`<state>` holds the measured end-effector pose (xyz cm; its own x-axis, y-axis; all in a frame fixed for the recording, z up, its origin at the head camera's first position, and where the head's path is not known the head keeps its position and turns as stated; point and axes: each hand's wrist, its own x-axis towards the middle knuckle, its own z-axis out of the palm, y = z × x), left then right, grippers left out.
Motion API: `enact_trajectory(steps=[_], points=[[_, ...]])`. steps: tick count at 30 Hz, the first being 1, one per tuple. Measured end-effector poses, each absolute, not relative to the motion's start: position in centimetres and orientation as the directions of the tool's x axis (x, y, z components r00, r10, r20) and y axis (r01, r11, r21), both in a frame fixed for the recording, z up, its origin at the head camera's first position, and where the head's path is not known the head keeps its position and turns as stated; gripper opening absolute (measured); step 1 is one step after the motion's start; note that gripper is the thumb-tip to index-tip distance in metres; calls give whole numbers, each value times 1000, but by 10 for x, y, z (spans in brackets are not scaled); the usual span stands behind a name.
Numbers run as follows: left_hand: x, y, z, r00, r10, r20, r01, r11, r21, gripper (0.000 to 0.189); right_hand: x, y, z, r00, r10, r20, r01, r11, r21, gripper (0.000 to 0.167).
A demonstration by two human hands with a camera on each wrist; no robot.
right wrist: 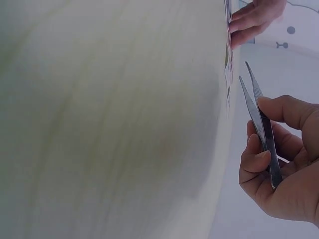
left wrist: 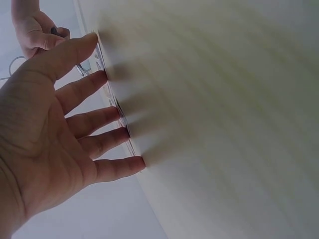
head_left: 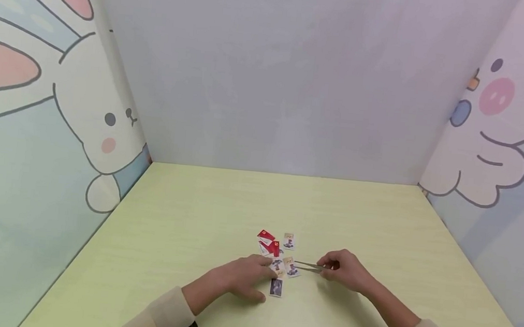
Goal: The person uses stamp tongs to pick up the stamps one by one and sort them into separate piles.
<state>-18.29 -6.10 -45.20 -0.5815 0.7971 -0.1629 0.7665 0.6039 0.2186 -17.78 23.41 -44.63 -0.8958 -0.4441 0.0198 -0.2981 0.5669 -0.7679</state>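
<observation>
Several small picture cards, some red (head_left: 266, 237) and some pale with purple figures (head_left: 291, 266), lie in a loose cluster on the table. My left hand (head_left: 244, 276) rests beside them from the left, its fairly straight fingertips touching the cards and tabletop; the left wrist view shows the fingers (left wrist: 89, 122) spread. My right hand (head_left: 343, 269) holds metal tweezers (head_left: 309, 267) between thumb and fingers. In the right wrist view the tweezers (right wrist: 256, 109) have their tips apart with nothing between them. They point left towards the cards, just above the tabletop.
The pale yellow table (head_left: 183, 203) ends at a plain grey back wall (head_left: 288, 82). Side walls carry a rabbit drawing (head_left: 85, 96) on the left and a pig-nosed drawing (head_left: 494, 132) on the right. A dark-faced card (head_left: 276, 288) lies nearest the front.
</observation>
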Motion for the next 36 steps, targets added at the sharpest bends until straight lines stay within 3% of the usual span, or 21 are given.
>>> enact_trajectory(steps=[14,36], points=[[-182,-62,-455,-585,796,-155,763,605,226,52,-181,224,-454,-861,-508,2,-332,559,-760,12],[-182,-61,-454,-595,786,-169,750,619,234,51,-185,210,-455,-859,-512,-18,-324,570,-755,12]])
